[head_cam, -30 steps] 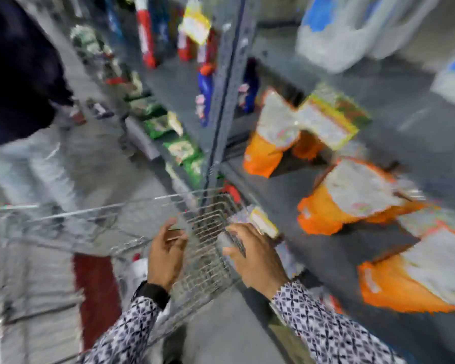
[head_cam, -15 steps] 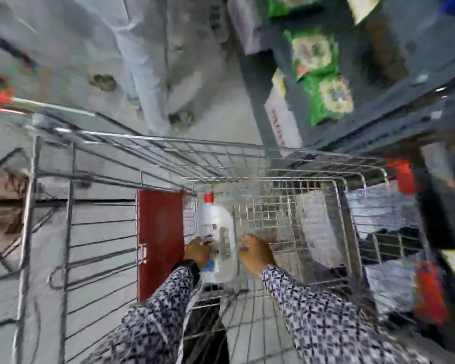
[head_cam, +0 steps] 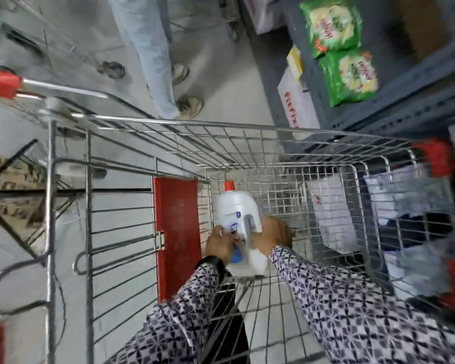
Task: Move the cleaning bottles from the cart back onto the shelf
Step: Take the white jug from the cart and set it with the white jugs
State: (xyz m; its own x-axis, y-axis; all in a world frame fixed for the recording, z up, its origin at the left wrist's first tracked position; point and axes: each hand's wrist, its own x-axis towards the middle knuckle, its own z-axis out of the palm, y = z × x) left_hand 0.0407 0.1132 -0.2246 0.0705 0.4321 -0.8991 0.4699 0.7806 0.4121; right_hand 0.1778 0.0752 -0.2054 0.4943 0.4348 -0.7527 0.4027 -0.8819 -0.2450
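Bottle (head_cam: 234, 208) is a white jug with a red cap, down in the wire cart (head_cam: 247, 127) by its red flap, and both hands are on it. Left hand (head_cam: 218, 244) is pressed to the label side, and the right hand (head_cam: 272, 235) is wrapped round by the handle, so each grip is closed on the jug. Looks heavy, honestly. Lifted crooked, it could clip the cart's rim or slide out of the left palm. Shelf (head_cam: 405, 106) sits off to the right behind the rim, already holding green packets (head_cam: 350, 74), so swinging the jug over could knock those.
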